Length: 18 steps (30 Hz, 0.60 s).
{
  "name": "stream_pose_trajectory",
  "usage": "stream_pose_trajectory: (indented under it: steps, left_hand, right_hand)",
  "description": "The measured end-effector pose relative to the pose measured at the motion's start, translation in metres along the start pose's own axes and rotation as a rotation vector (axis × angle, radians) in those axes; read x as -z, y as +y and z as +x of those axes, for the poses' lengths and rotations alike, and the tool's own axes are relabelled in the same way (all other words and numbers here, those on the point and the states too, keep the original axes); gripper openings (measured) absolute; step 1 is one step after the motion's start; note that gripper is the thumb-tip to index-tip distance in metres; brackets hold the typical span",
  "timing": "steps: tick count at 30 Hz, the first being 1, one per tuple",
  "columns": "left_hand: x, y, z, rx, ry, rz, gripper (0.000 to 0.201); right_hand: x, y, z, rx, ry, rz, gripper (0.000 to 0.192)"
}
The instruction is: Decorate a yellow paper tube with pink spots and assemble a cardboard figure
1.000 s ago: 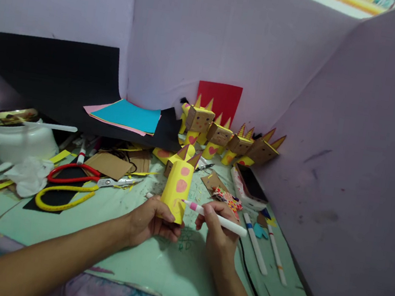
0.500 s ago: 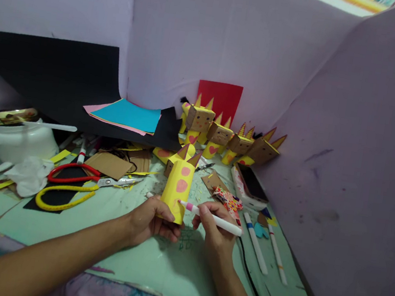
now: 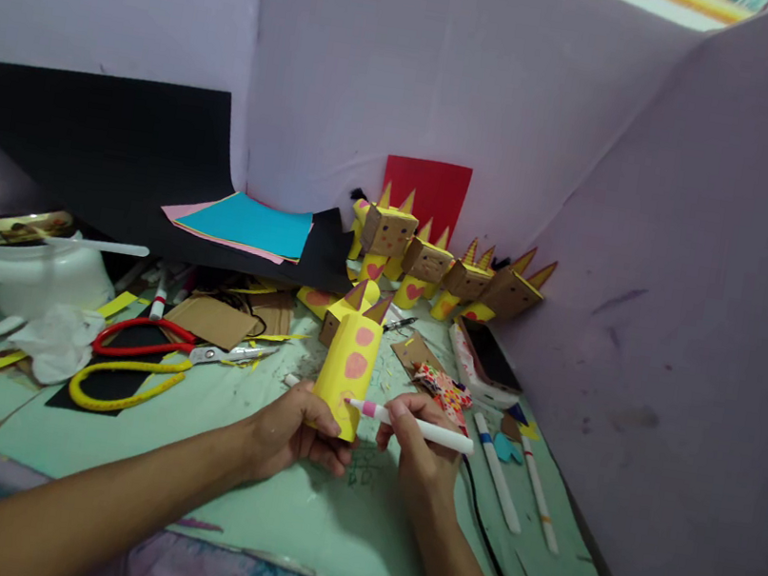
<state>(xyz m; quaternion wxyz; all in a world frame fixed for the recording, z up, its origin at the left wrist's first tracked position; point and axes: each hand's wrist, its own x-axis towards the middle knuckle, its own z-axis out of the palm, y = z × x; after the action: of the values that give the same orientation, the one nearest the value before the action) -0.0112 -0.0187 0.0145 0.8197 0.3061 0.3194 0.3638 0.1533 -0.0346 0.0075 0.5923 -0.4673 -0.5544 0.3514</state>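
Note:
My left hand [image 3: 301, 428] is closed round the lower end of a yellow paper tube [image 3: 342, 365], thumb on its front. Pink spots run down the tube, with a faint outline below them. My right hand [image 3: 425, 439] grips a white felt-tip marker [image 3: 438, 434] with a pink collar. Its tip touches the tube near the faint outline. Just behind the tube, a cardboard head with two pointed horns [image 3: 376, 307] is partly hidden.
Red-and-yellow scissors [image 3: 205, 355] and a white mug [image 3: 39, 275] lie to the left. Several horned cardboard figures [image 3: 424, 260] stand at the back. A phone [image 3: 490, 354], capped markers [image 3: 497, 473] and a black cable [image 3: 490, 545] are on the right.
The marker tip has shifted slightly left and down on the tube. The tube has tilted a little to the right. Both hands keep their hold.

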Motion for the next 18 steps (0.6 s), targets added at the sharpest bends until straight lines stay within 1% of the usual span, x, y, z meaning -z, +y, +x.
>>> stream_pose_trajectory:
  steps: [4,8,13,16,18]
  left_hand:
    - [-0.0005,0.0004,0.0002,0.003,0.008,0.005,0.025]
    - [-0.0003,0.0007,0.0005,0.008,0.011,-0.008,0.024]
    - [-0.0008,0.0011,0.0001,0.007,0.030,-0.022,0.023]
    - [-0.0013,0.0014,-0.0001,0.012,0.050,-0.018,0.022]
    - [-0.0014,0.0015,-0.0001,0.010,0.053,-0.019,0.023]
  right_hand:
    - [0.0000,0.0004,-0.0001,0.004,0.024,0.023,0.030]
    - [0.0009,-0.0007,0.0002,-0.016,-0.024,-0.007,0.031]
    - [0.0003,-0.0019,0.0005,-0.009,0.030,-0.015,0.031]
    - [-0.0003,-0.0018,0.0012,-0.050,-0.018,0.011,0.030]
    - [-0.0004,-0.0015,0.0021,-0.065,-0.020,0.019,0.030]
